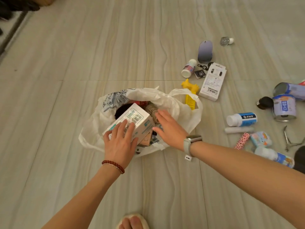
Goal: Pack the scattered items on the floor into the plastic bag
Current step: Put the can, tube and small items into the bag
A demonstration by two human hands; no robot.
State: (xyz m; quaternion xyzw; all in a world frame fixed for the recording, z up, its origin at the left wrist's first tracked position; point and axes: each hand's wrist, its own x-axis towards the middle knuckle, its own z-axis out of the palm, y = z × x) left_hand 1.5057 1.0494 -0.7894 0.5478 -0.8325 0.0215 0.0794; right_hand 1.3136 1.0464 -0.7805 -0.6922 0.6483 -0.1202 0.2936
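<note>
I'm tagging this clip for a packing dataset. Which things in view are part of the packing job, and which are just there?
Part of the job:
plastic bag
white box under the left hand
right hand at the bag's mouth
purple mouse
yellow toy
blue-labelled bottle
tin can

Just there:
floor
slipper

Soft, even, warm light; faint shadows; wide-angle bending and blur toward edges.

Both my arms reached out in front of me. My left hand (119, 142) lay flat, fingers spread and a bit bent — my right hand (168, 128) was flat too, fingers straight.
</note>
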